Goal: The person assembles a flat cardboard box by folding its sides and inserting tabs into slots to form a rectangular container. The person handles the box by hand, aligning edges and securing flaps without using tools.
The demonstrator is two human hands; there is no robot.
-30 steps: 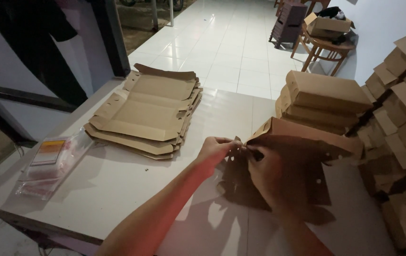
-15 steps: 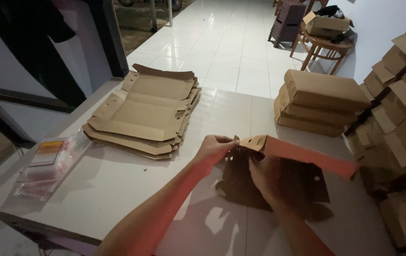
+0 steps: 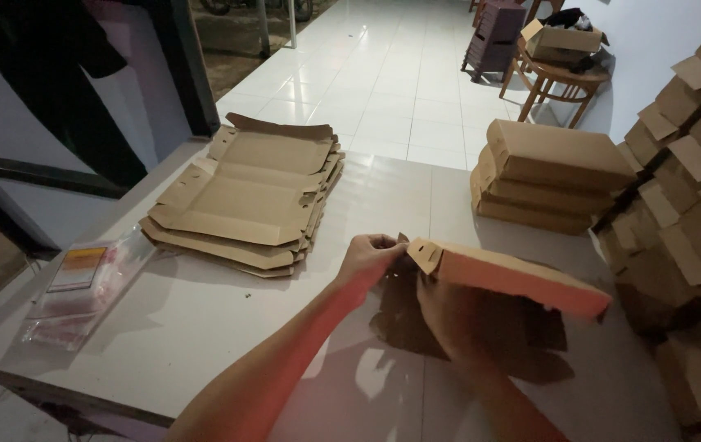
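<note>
Pinching the corner tab of a half-folded cardboard box (image 3: 514, 278), the left hand (image 3: 371, 258) has its fingers closed on the flap; the right hand (image 3: 457, 319) sits in shadow beneath the raised side, its grip unclear. The box lies on the white table (image 3: 203, 327), flat blanks (image 3: 244, 200) left, finished boxes (image 3: 551, 176) behind.

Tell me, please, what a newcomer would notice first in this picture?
Two hands, the left hand and right hand, fold a cardboard box at the table's near right. A stack of flat blanks lies left; folded boxes are piled behind.
</note>
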